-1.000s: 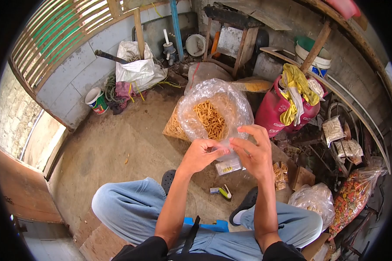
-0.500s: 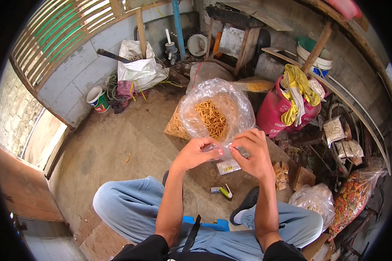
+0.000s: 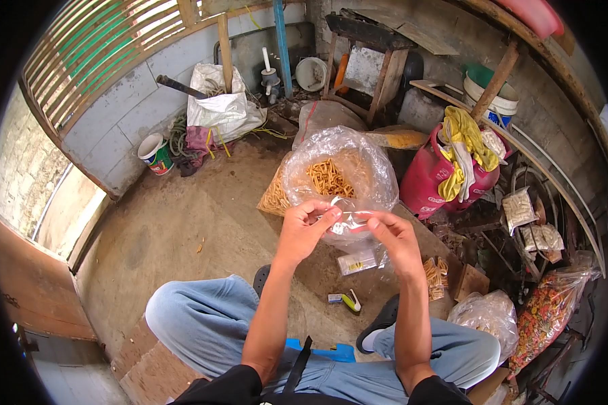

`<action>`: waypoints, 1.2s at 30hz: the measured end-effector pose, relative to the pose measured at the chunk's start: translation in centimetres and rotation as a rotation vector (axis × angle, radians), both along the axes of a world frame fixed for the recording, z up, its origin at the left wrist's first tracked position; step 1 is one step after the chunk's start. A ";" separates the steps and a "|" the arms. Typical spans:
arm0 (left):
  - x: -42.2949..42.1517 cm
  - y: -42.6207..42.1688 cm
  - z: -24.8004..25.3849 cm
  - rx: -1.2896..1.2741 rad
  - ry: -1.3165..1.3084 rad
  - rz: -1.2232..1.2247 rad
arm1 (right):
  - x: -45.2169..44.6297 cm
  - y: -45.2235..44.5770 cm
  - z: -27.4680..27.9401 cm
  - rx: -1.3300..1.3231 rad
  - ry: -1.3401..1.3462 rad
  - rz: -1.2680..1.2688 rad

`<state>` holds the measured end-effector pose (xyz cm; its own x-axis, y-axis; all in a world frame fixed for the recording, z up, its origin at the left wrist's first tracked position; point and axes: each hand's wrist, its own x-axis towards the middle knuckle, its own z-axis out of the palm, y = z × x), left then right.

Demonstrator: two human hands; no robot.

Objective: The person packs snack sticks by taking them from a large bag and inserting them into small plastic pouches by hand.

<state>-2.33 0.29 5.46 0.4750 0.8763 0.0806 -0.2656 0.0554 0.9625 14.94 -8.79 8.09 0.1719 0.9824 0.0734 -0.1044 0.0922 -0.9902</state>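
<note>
A small clear plastic bag [image 3: 348,220] is stretched between my two hands in front of me. My left hand [image 3: 302,233] pinches its left edge between thumb and fingers. On the other edge, my right hand [image 3: 397,244] has thumb and forefinger closed. Just beyond stands a large open clear sack [image 3: 380,165] holding brown stick-shaped snacks [image 3: 328,178]. Under my hands, on the floor, lies a flat pack with a printed label [image 3: 357,262]. A green-and-white stapler [image 3: 351,301] and a small blue-and-white box [image 3: 334,298] lie nearer my feet.
Filled snack packets [image 3: 436,278] lie right of my right hand. Further right are a clear bag [image 3: 485,312] and a sack of colourful pieces [image 3: 550,310]. A pink drum [image 3: 422,177] with yellow cloth [image 3: 461,131] stands behind. A paint bucket [image 3: 157,156] sits by the left wall.
My hands have moved slightly apart and the small bag between them is now spread wider. The view has shifted slightly.
</note>
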 end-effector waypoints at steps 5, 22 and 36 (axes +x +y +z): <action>0.7 -0.7 -0.1 0.089 0.126 0.088 | -0.3 0.1 -0.7 0.003 -0.040 0.069; -0.1 1.1 -1.6 0.175 0.203 0.397 | 0.0 0.3 -0.6 -0.047 -0.312 0.025; 2.9 -2.7 -2.2 0.713 0.551 -0.211 | 1.6 0.0 -2.0 -0.314 -0.682 0.344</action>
<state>0.53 -2.41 3.26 0.7506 0.5971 0.2830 0.1880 -0.6036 0.7748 16.55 -8.76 6.07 -0.1251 0.9642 -0.2336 0.5570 -0.1266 -0.8208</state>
